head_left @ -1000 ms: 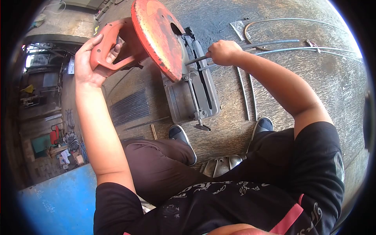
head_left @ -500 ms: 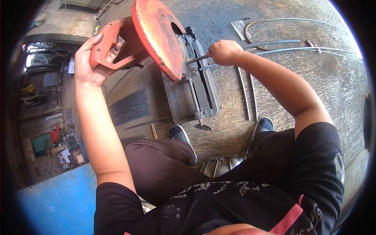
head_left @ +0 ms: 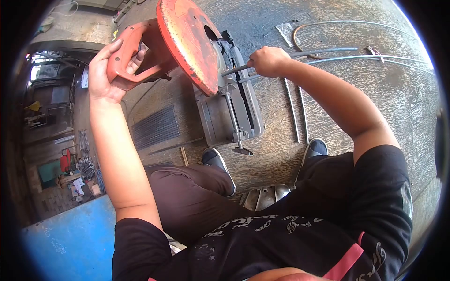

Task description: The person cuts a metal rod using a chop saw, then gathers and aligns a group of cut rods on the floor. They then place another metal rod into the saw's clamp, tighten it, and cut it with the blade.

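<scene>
My left hand (head_left: 104,70) is closed around the orange D-shaped handle (head_left: 123,54) of a cut-off saw. The saw's worn orange blade guard (head_left: 187,47) stands over its grey metal base (head_left: 218,124). Closed in a fist, my right hand (head_left: 269,62) grips a dark metal rod (head_left: 323,51). The rod's left end reaches in beside the guard, near the clamp; its very tip is hard to make out. A clamp screw (head_left: 233,117) with a T-shaped handle runs along the base.
A stack of cut rods (head_left: 157,125) lies on the floor left of the saw. Two thin bars (head_left: 291,112) lie to the right. Long bent rods (head_left: 375,58) stretch off to the right. A blue panel (head_left: 75,241) is at lower left.
Almost nothing differs. Both hands keep their holds, and the saw handle and guard sit very slightly lower and further left.
</scene>
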The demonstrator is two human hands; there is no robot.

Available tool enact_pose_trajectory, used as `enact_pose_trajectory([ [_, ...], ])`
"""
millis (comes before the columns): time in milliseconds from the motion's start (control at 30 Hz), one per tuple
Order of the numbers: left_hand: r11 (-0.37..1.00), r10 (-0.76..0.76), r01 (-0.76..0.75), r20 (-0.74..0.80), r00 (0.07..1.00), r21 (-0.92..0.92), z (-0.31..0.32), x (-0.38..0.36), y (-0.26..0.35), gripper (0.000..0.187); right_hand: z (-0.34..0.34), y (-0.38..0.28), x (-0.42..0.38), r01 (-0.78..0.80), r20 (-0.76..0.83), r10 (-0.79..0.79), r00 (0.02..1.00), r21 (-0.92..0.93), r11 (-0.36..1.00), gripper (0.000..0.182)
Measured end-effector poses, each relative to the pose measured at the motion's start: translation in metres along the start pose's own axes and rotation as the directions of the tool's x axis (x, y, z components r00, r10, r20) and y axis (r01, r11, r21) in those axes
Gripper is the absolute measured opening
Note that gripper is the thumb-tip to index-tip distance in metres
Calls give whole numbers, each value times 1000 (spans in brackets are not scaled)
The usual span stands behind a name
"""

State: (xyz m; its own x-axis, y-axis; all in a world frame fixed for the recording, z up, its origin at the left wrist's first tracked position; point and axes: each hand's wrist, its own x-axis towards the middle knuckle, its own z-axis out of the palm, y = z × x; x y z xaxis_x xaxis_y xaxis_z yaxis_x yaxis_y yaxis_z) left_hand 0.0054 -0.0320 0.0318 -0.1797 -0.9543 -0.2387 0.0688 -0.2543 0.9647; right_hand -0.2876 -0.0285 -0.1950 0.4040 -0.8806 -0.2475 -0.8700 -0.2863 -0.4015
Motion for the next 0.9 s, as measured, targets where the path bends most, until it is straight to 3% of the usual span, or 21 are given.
enact_pose_trajectory([
  [900,1000,6,-6,-10,1000,4,-4,2,0,50,-4,-2,1,6,33,-6,999,-18,1000,34],
])
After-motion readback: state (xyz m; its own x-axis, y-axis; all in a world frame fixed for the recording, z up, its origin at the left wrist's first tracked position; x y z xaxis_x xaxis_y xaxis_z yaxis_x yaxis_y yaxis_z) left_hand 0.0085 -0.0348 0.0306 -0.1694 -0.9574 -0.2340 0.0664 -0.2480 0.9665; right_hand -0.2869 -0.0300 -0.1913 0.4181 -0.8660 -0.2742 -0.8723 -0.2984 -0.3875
